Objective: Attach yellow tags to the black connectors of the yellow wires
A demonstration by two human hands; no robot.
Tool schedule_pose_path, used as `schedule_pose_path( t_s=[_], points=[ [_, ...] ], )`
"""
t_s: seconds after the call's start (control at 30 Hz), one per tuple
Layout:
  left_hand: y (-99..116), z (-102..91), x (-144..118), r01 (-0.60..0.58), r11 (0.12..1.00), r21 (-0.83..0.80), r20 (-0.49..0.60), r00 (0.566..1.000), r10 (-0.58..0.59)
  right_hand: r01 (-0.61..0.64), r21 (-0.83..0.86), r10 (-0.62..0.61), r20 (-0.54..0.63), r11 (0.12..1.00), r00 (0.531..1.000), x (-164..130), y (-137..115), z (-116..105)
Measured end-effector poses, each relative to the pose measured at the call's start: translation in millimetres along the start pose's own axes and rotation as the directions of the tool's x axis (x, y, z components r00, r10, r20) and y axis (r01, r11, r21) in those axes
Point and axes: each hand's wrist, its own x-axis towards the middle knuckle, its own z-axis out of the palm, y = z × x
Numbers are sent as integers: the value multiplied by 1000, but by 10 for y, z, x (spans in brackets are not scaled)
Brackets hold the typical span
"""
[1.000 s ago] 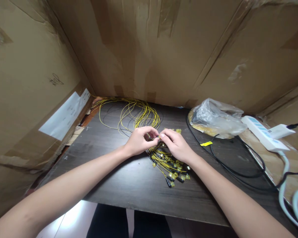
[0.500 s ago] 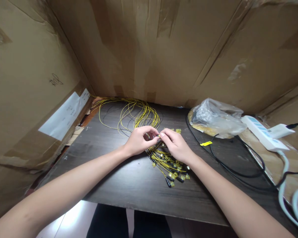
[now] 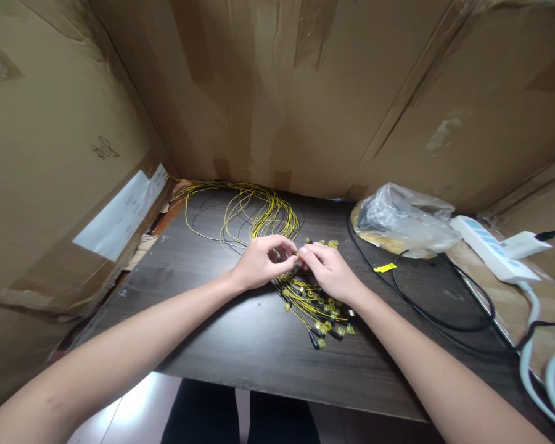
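A bundle of thin yellow wires (image 3: 259, 213) lies coiled at the back of the dark wooden table (image 3: 240, 333). Their ends, fitted with small yellow tags and black connectors (image 3: 321, 314), fan out toward me. My left hand (image 3: 259, 262) and my right hand (image 3: 328, 268) meet fingertip to fingertip above that fan. Both pinch one small yellow-tagged wire end between them. What lies under the fingers is hidden.
Cardboard walls (image 3: 305, 92) close in the table on the left, back and right. A crumpled clear plastic bag (image 3: 404, 219) sits at the right rear. A black cable (image 3: 439, 308) loops beside it, with a loose yellow tag (image 3: 385, 267). A white power strip (image 3: 493, 250) lies far right.
Only my fingertips have shifted a little around the wire end. Hands, wires and everything else stay where they were.
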Motion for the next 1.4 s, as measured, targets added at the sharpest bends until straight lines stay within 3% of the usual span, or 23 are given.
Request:
schedule_pose_path(
  t_s=[0.17,0.4,0.6,0.8,1.0,1.2,1.4],
  points=[
    [-20,3,4,64,997,-31,-1,998,-65,-7,63,9,-42,998,999,-3,-29,-4],
    [-11,-5,7,9,1000,-25,9,1000,-9,-11,29,11,1,1000,1000,-4,-17,2],
    [-20,5,5,53,998,-32,4,999,-53,23,-38,-23,-23,999,999,-5,-25,-11],
    [-25,-4,11,74,997,-31,10,997,-73,-6,36,8,-62,999,998,-5,-37,-20],
    [-3,-1,9,54,998,-45,16,998,-53,-28,24,28,-4,999,1000,-3,-5,0],
    [-22,4,13,101,993,-57,8,995,-101,-3,40,5,-53,999,999,-5,-32,-15],
    [-15,0,18,62,997,-44,4,998,-62,-30,58,31,-18,998,999,-9,7,-10]
  ],
)
